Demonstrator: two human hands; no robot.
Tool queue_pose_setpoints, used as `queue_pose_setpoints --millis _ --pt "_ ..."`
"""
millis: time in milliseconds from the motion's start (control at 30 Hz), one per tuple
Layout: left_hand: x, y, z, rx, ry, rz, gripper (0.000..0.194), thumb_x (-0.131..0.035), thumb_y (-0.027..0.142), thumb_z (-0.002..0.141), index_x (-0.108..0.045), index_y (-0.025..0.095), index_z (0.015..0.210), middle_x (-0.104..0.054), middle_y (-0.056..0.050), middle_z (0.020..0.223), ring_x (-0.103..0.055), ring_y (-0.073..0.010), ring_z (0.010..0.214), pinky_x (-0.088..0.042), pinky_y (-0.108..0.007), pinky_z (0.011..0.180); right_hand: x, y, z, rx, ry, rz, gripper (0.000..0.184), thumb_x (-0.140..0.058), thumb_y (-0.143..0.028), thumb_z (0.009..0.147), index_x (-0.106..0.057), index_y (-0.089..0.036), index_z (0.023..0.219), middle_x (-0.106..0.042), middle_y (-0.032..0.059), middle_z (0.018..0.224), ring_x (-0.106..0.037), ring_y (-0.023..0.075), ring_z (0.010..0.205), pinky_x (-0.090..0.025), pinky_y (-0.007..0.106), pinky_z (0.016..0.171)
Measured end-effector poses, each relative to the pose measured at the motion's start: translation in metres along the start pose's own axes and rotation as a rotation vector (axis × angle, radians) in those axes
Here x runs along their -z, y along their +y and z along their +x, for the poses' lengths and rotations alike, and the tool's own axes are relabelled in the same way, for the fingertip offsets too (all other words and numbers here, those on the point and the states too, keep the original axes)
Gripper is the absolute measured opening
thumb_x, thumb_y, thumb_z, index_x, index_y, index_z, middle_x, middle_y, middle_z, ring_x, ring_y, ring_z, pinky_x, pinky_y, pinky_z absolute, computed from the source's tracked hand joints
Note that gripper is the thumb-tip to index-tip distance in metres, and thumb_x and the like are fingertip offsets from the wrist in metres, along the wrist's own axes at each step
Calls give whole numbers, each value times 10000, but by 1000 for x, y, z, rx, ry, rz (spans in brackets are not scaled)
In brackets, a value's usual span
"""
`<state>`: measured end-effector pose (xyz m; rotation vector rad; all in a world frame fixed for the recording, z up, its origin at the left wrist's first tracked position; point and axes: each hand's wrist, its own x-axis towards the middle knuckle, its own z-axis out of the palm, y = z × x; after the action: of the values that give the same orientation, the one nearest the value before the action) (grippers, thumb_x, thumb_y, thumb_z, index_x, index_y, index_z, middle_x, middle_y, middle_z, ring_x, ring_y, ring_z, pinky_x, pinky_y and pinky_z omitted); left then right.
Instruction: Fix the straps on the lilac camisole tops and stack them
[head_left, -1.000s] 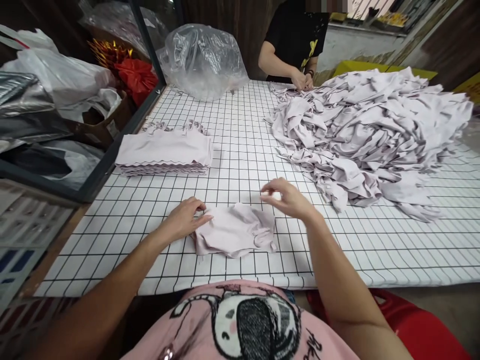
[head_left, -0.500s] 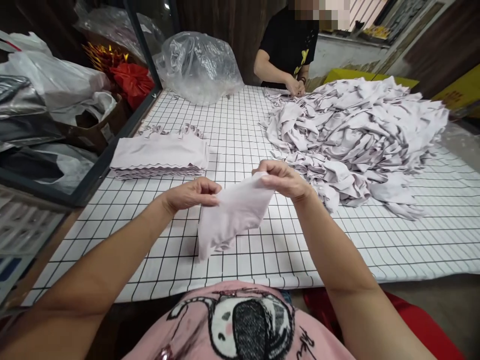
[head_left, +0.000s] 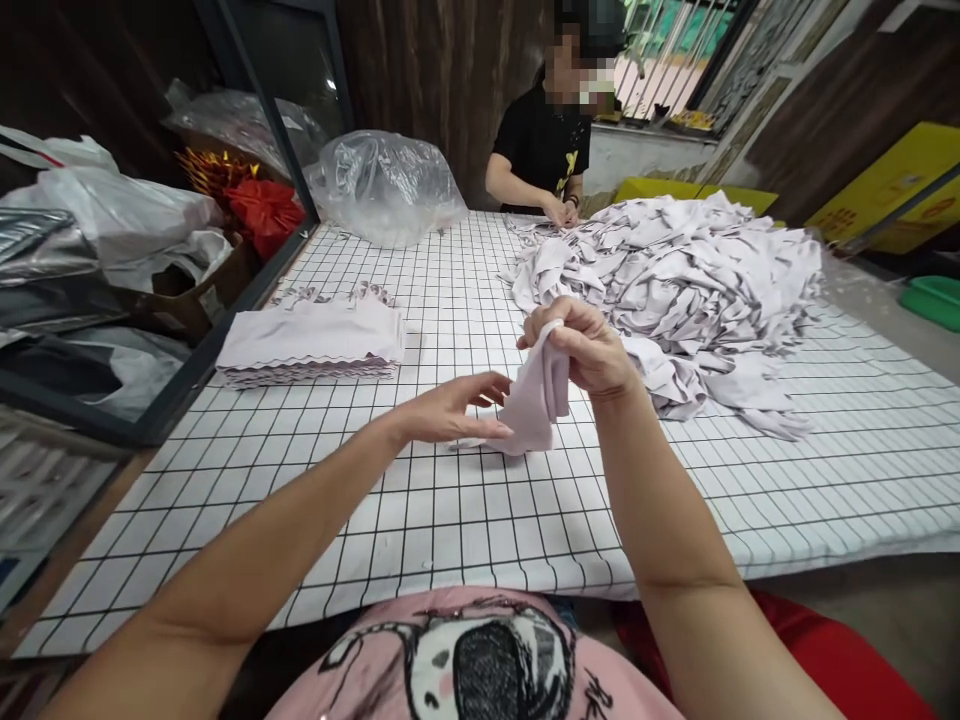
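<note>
While held up over white, black-gridded tablecloth (head_left: 450, 535): thin pale-lilac cloth piece (head_left: 531, 408), hanging in folds.
Right hand (head_left: 589, 348): closed, pinching the piece's top.
Left hand (head_left: 450, 410): half open, gripping nothing, beside the piece's left edge; unclear whether touching.
Flat pale-lilac cloth stack (head_left: 311, 336): farther left.

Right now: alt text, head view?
A person's right hand holds a pale cloth piece over a gridded tablecloth, the left hand open beside it. Left, a neat cloth stack; right, a loose cloth heap; beyond, a co-worker.
</note>
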<state>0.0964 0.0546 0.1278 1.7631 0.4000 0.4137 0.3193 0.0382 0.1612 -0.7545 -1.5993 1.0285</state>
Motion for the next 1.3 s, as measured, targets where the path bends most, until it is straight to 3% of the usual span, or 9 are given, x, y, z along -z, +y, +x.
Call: queue_pose_setpoints --millis 167,333,467,633,733,833,1000,1167,1300 --pt "6 -16 -13 86 -31 -122 261 -618 396 848 -681 173 727 -625 -32 722 -558 -136 664 -462 -280 667 28 -7 -9 -66 200 -103 318 -666 -511 803 -521 -229 781 -488 -16 733 -471 125 634 -412 265 595" --pt "48 -43 -24 264 287 -62 295 -661 463 784 -683 171 750 -654 -48 779 -585 -165 750 -470 -291 748 46 42 -11 -224 211 -492 269 -642 -455 822 -577 -194 811 -549 17 789 -498 151 707 -419 289 667" --pt "33 -64 -39 453 582 396 331 -635 511 784 -628 182 817 -647 -53 834 -572 -194 737 -441 -299 660 28 76 -45 -315 202 -851 187 -626 -349 835 -603 -166 869 -583 74 906 -531 182 804 -439 339 762" --pt "-36 -84 -70 336 350 807 429 -658 529 771 -572 185 1013 -588 -92 1026 -551 -279 928 -468 -391 751 -20 83 -109 -443 -151 -820 299 -679 -409 806 -600 -186 988 -602 72 949 -563 192 834 -467 326 721" --pt "-54 -94 -83 229 334 956 279 -600 368 848 -559 165 1034 -571 -98 999 -528 -275 948 -471 -411 788 -33 83 -122 -423 -212 -932 116 -642 -249 832 -615 -184 924 -605 64 899 -558 192 841 -457 319 730" --pt "-46 -97 -90 132 329 966 148 -439 199 921 -565 162 990 -580 -78 917 -543 -227 879 -480 -361 745 -26 69 -119 -443 -172 -878 109 -508 -145 886 -604 -182 849 -600 46 856 -544 145 739 -442 284 671" --pt "-27 -89 -102 115 419 984 192 -413 170 928 -575 176 1030 -604 -73 935 -567 -225 926 -493 -346 753 -4 40 -110 -489 -265 -642 132 -507 -274 915 -605 -199 866 -624 29 835 -560 132 710 -446 268 643" --pt "-24 -79 -104 127 345 888 212 -484 284 927 -564 185 1096 -595 -85 1034 -553 -237 986 -491 -364 795 7 72 -98 -774 93 -977 345 -602 -463 844 -579 -166 1016 -626 112 1015 -599 210 860 -463 330 727" --pt "-11 -67 -89 139 354 815 247 -511 380 916 -584 190 1055 -605 -84 1027 -549 -240 981 -481 -378 803 10 102 -96 -905 142 -1064 397 -674 -487 769 -561 -170 979 -626 112 1021 -601 235 900 -451 328 727"
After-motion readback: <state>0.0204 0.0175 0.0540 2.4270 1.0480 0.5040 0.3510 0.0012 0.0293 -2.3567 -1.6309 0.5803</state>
